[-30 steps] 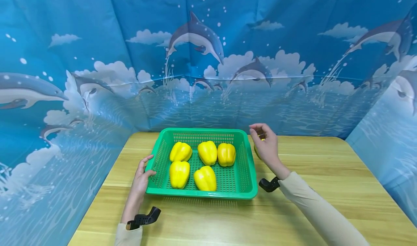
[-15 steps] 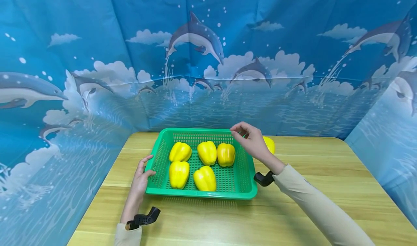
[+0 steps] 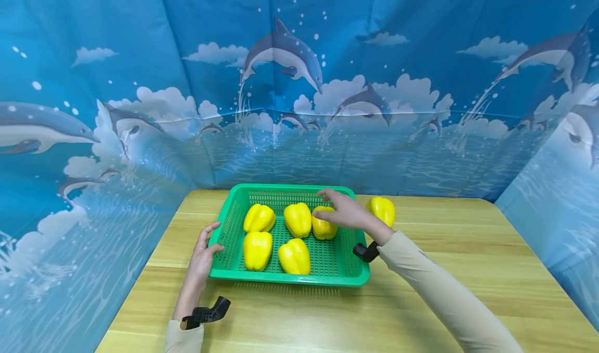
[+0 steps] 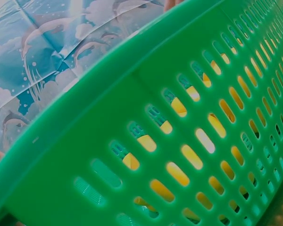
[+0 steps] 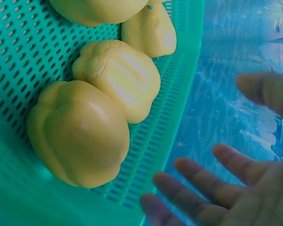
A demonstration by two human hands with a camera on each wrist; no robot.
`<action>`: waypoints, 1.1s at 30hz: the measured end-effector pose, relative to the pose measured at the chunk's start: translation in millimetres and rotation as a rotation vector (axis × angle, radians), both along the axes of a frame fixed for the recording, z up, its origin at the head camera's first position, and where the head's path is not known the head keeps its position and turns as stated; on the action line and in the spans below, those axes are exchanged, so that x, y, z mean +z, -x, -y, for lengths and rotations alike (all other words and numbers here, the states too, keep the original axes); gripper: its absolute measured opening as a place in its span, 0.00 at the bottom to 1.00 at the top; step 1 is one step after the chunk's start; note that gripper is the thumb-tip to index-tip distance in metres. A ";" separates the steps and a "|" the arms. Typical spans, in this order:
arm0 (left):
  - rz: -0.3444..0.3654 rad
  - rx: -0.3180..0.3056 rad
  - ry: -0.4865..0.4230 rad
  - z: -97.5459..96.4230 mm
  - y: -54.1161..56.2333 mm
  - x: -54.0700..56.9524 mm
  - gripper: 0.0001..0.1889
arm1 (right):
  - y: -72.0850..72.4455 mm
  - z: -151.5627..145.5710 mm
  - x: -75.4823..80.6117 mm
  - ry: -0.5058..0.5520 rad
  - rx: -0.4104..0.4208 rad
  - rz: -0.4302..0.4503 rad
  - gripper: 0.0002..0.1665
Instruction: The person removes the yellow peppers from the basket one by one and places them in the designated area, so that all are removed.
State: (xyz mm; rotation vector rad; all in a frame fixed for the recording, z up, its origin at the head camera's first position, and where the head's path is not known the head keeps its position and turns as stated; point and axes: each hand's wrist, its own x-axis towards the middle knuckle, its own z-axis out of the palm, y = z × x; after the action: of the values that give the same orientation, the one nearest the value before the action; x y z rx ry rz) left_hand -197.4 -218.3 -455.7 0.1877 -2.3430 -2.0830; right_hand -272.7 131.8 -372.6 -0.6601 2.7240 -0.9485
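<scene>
A green perforated plastic basket (image 3: 290,279) on the table holds several yellow bell peppers, among them a front-left pepper (image 3: 257,251), a front-middle pepper (image 3: 295,257) and a right-hand pepper (image 3: 324,231). My left hand (image 3: 201,254) rests at the basket's left rim, its thumb and fingers spread against the edge. The left wrist view shows mostly the slotted wall (image 4: 146,89), with yellow peppers through the slots. My right hand (image 3: 348,211) reaches over the basket's right rim and overlaps the right-hand pepper in the head view. In the right wrist view its fingers (image 5: 203,183) are spread, holding nothing.
Another yellow pepper (image 3: 381,210) sits on the wooden table (image 3: 444,249), just right of the basket. A blue dolphin-printed curtain (image 3: 299,82) hangs behind the table's back edge. Black wrist mounts (image 3: 206,312) are strapped to both arms.
My right hand has moved left and lower, from beside the pepper on the table to over the basket, uncovering that pepper. The fingers have spread. My left hand and the basket stay put.
</scene>
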 end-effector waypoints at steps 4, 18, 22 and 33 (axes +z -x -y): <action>0.005 0.002 -0.004 -0.5 0.3 0.4 0.29 | 3.3 6.0 -2.9 -0.096 0.022 0.061 0.44; -0.015 -0.007 -0.001 0.9 0.7 -0.8 0.29 | 17.0 22.5 -19.5 -0.258 -0.192 0.157 0.50; -0.015 -0.009 0.002 1.3 0.6 -0.3 0.29 | 18.5 26.8 -21.6 -0.278 -0.220 0.170 0.52; -0.021 -0.003 0.007 0.2 0.8 -1.0 0.29 | 22.6 27.5 -29.0 -0.340 -0.210 0.216 0.51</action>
State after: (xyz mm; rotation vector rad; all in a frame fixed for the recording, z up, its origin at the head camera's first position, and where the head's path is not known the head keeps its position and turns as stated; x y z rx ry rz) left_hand -198.2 -218.6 -456.7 0.1624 -2.3397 -2.0677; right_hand -295.3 104.3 -401.6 -0.2009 2.6971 -0.5324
